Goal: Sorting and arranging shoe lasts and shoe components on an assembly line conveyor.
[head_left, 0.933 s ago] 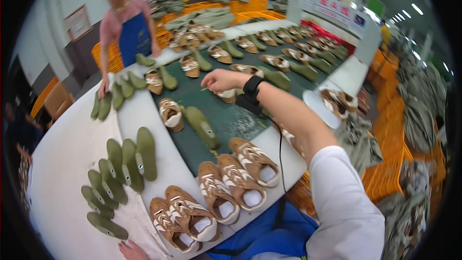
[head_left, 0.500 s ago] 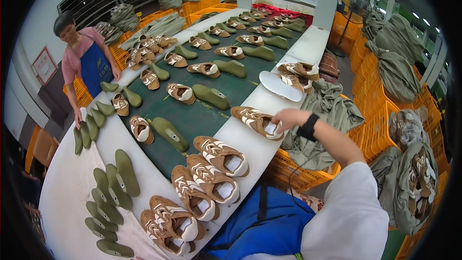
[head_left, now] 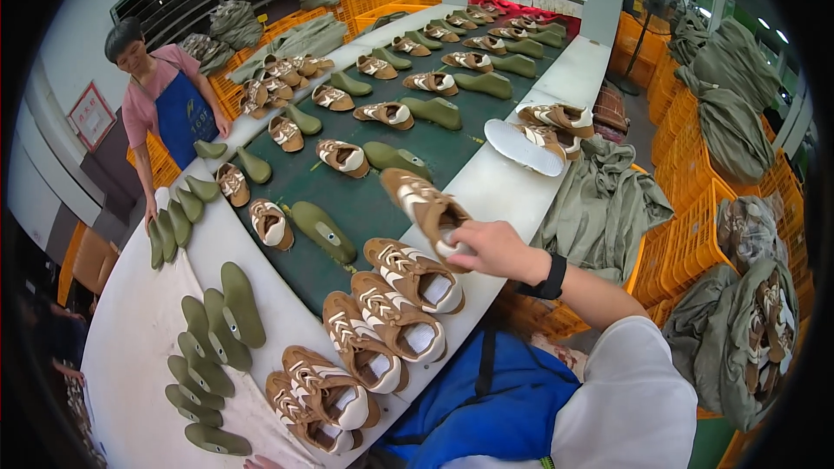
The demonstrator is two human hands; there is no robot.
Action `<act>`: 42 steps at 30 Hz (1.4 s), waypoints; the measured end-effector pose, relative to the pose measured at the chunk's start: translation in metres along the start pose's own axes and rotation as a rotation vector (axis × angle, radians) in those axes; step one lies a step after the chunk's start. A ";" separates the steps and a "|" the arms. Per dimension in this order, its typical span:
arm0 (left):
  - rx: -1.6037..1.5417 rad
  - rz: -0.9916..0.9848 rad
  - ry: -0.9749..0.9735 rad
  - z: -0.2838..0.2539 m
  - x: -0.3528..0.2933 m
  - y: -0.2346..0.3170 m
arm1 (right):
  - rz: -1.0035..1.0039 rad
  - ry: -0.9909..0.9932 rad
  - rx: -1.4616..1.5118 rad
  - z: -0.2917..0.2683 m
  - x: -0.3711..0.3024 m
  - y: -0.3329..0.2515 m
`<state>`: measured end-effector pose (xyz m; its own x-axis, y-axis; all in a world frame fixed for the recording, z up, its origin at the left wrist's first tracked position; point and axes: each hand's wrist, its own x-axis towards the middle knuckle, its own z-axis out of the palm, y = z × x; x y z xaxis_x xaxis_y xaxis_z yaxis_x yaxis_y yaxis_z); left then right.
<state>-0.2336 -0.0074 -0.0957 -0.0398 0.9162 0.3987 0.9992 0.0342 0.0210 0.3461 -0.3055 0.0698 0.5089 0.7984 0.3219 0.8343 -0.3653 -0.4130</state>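
Observation:
My right hand (head_left: pixel 495 250) grips a brown and white lace-up sneaker (head_left: pixel 421 201) by its heel, thumb inside the opening. The sneaker is lifted, toe pointing away to the left, over the white ledge and the edge of the green conveyor. Just below it, a row of similar sneakers (head_left: pixel 395 317) stands on the white ledge, with white paper showing inside several. Only a sliver of my left hand (head_left: pixel 259 462) shows at the bottom edge, by the nearest sneakers; its fingers cannot be made out.
Rows of sneakers and green shoe lasts (head_left: pixel 323 233) lie on the green conveyor (head_left: pixel 304 274). More lasts (head_left: pixel 243 304) lie on the white table at left, where a co-worker (head_left: pixel 178 108) in a blue apron touches some. Orange crates (head_left: pixel 695 226) with grey-green cloth stand at right.
My right hand has raised the sneaker off the white ledge and brought it left and nearer me. The view has shifted slightly. The co-worker's hand stays by the lasts.

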 end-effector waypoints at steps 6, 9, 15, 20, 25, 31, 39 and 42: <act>-0.047 0.018 0.028 0.001 0.002 0.004 | -0.252 -0.239 -0.096 0.039 0.000 -0.035; -0.062 0.030 0.012 -0.002 0.001 0.010 | -0.301 -0.255 -0.126 0.043 -0.001 -0.036; -0.062 -0.022 -0.009 -0.005 -0.003 0.002 | 0.082 0.082 0.295 0.017 0.014 0.016; -0.084 -0.105 -0.111 0.015 0.009 -0.009 | 0.303 0.074 -0.111 0.089 -0.034 0.140; -0.091 -0.108 -0.092 0.016 0.009 -0.001 | 0.355 0.213 -0.393 0.128 -0.050 0.161; -0.110 -0.073 0.051 0.023 0.008 -0.006 | 0.504 0.171 -0.548 0.134 -0.032 0.149; -0.147 -0.127 0.076 0.012 0.002 0.002 | 0.554 0.120 -0.532 0.136 -0.040 0.156; -0.145 -0.125 0.093 0.011 0.000 0.004 | 0.539 0.141 -0.532 0.138 -0.044 0.163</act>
<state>-0.2292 -0.0031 -0.1057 -0.1703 0.8674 0.4676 0.9755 0.0813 0.2045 0.4303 -0.3342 -0.1299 0.8665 0.3889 0.3128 0.4345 -0.8962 -0.0893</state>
